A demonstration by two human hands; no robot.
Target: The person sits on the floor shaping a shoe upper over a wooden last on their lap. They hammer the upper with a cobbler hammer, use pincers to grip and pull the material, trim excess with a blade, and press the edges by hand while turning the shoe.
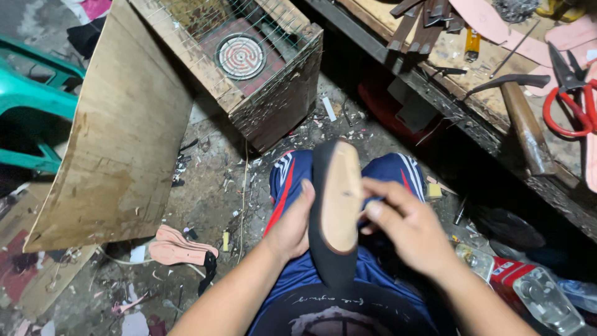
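Holding a shoe sole [336, 208] upright at centre frame, above the lap: tan inner face toward the camera, dark rim around it, lower tip dropping out of clear sight against the dark shirt. Left hand [291, 227] grips the sole's left edge, thumb lying up along the rim; the fingers behind are hidden by the sole. Right hand [404, 224] closes on the right edge with fingertips pinched against it; what lies between the fingertips and the sole is blurred and cannot be made out. Both forearms run off the bottom edge. Blue shorts [292, 180] with red and white stripes show behind the sole, knees only partly visible. Upper middle: a wooden box [273, 93] with wire across its top and a round coil plate [240, 56] inside, its far side cut off by the frame. Left: a large leaning plywood sheet [118, 143], covering most of a green plastic chair [31, 99]. Lower left on the littered floor: pink insole pieces [180, 247], stacked, count unclear. Upper right: a workbench [485, 112] carrying a hammer [525, 121] and red-handled scissors [569, 102], the scissors partly clipped by the edge. Lower right: a clear plastic container [541, 295], contents indistinct.
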